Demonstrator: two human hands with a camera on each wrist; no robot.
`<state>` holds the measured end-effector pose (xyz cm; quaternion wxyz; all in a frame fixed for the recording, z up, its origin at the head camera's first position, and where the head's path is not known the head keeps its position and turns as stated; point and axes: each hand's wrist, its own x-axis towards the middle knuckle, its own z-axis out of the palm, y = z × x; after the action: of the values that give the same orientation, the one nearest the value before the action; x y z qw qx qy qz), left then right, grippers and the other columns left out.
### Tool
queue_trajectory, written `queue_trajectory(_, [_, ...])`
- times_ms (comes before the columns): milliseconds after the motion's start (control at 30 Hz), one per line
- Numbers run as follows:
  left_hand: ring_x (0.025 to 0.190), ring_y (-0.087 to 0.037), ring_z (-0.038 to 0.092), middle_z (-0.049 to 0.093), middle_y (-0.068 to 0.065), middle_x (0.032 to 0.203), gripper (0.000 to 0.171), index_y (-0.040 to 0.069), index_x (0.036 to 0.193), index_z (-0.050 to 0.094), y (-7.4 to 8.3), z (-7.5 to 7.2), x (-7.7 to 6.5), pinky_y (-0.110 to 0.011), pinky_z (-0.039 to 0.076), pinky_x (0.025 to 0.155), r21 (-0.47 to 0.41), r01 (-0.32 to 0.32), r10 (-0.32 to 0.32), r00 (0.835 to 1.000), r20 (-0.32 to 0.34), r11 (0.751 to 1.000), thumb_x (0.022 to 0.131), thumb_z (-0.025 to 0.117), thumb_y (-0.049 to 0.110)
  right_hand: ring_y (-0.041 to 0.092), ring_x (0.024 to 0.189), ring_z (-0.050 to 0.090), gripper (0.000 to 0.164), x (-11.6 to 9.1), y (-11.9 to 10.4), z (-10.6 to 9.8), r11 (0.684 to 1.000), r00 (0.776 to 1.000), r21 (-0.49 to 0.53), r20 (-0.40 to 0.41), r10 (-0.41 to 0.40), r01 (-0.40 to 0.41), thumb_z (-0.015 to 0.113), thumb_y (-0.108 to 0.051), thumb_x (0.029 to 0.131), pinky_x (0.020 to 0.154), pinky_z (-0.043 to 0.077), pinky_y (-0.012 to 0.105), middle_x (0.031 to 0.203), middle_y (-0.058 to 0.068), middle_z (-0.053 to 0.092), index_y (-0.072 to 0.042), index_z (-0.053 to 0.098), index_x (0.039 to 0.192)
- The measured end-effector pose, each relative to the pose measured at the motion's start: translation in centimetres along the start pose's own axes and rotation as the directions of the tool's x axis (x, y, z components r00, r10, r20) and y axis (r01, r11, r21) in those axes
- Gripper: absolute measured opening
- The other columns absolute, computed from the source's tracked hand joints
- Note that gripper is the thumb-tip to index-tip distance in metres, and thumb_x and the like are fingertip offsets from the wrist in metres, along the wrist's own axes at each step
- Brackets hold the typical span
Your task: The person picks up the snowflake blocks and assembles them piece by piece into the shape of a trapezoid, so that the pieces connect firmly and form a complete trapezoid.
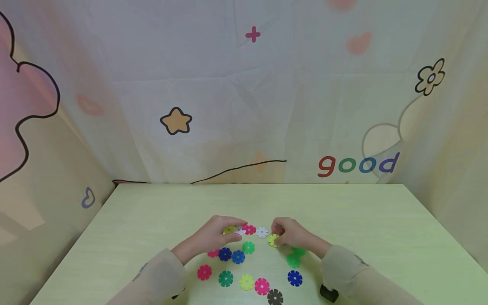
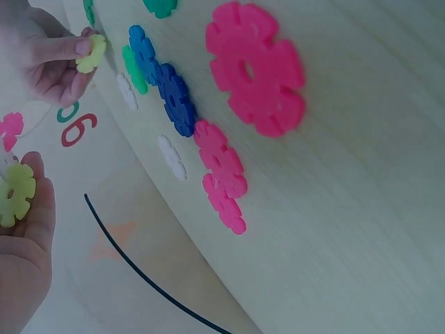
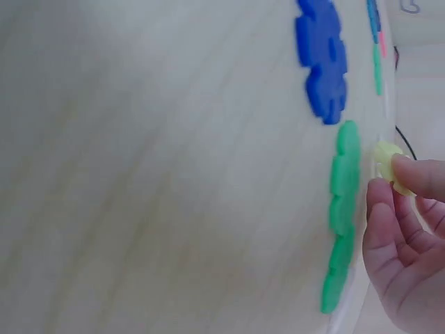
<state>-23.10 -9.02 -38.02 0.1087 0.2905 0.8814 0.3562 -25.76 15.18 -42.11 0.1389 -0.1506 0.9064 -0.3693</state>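
My left hand point(image 1: 219, 231) grips a short row of notched plastic discs: a yellow disc point(image 1: 230, 230), a white disc point(image 1: 240, 231) and a pink disc point(image 1: 249, 229) at the end facing my right hand. In the left wrist view, the yellow disc point(image 2: 17, 191) lies against the fingers, with the pink disc point(image 2: 10, 129) beyond. My right hand point(image 1: 291, 233) pinches a single yellow disc point(image 1: 273, 240) between thumb and fingers, also seen in the right wrist view as a pale yellow disc point(image 3: 388, 161). Between the hands shows another white disc point(image 1: 262, 232).
Several loose discs lie on the pale wooden table point(image 1: 152, 212): blue discs point(image 1: 225, 254), green discs point(image 1: 294, 260), pink discs point(image 1: 204, 272), a yellow-green disc point(image 1: 246, 282) and a dark brown disc point(image 1: 275, 297) near the front. A printed curtain point(image 1: 228, 106) stands behind the table.
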Motion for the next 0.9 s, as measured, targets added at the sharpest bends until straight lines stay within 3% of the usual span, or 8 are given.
queue_trajectory(133, [0.116, -0.021, 0.05, 0.057, -0.002, 0.121, 0.038, 0.014, 0.121, 0.055, -0.2, 0.2, 0.1, -0.04, 0.042, 0.093, 0.005, -0.009, 0.009, 1.0, -0.004, 1.0, 0.084, 0.06, 0.019, 0.015, 0.067, 0.05, 0.013, -0.7, -0.4, -0.8, 0.991, 0.999, 0.127, 0.005, -0.05, 0.049, 0.063, 0.001, 0.077, 0.058, 0.046, 0.026, 0.075, 0.005, 0.051, -0.004, 0.054, 0.085])
queue_trajectory(367, [0.115, -0.018, 0.051, 0.058, -0.002, 0.121, 0.039, 0.014, 0.12, 0.055, -0.1, 0.5, 0.2, -0.036, 0.043, 0.093, 0.043, -0.049, 0.05, 0.999, -0.02, 0.998, 0.083, 0.06, 0.023, 0.017, 0.07, 0.061, 0.018, -2.2, -2.2, -2.1, 0.932, 0.993, 0.346, 0.001, -0.116, 0.108, 0.06, -0.006, 0.081, 0.063, 0.052, 0.03, 0.082, 0.009, 0.055, 0.002, 0.052, 0.094])
queue_trajectory(667, [0.113, -0.018, 0.053, 0.058, -0.002, 0.12, 0.038, 0.012, 0.119, 0.056, 0.5, 0.6, 0.0, -0.035, 0.044, 0.092, 0.077, -0.078, 0.081, 0.996, -0.036, 0.994, 0.082, 0.061, 0.02, 0.016, 0.068, 0.063, 0.023, -2.9, -3.4, -2.3, 0.873, 0.994, 0.484, 0.042, -0.099, 0.066, 0.062, -0.007, 0.081, 0.063, 0.052, 0.027, 0.078, 0.004, 0.056, 0.005, 0.052, 0.098])
queue_trajectory(900, [0.113, -0.017, 0.053, 0.058, -0.002, 0.12, 0.037, 0.011, 0.119, 0.056, 0.9, 0.7, -0.3, -0.033, 0.044, 0.092, 0.083, -0.117, 0.121, 0.992, -0.04, 0.99, 0.083, 0.06, 0.018, 0.013, 0.067, 0.063, 0.027, -3.1, -3.6, -2.0, 0.859, 0.996, 0.511, 0.047, -0.076, 0.042, 0.061, -0.006, 0.081, 0.062, 0.052, 0.025, 0.077, 0.003, 0.056, 0.008, 0.052, 0.103])
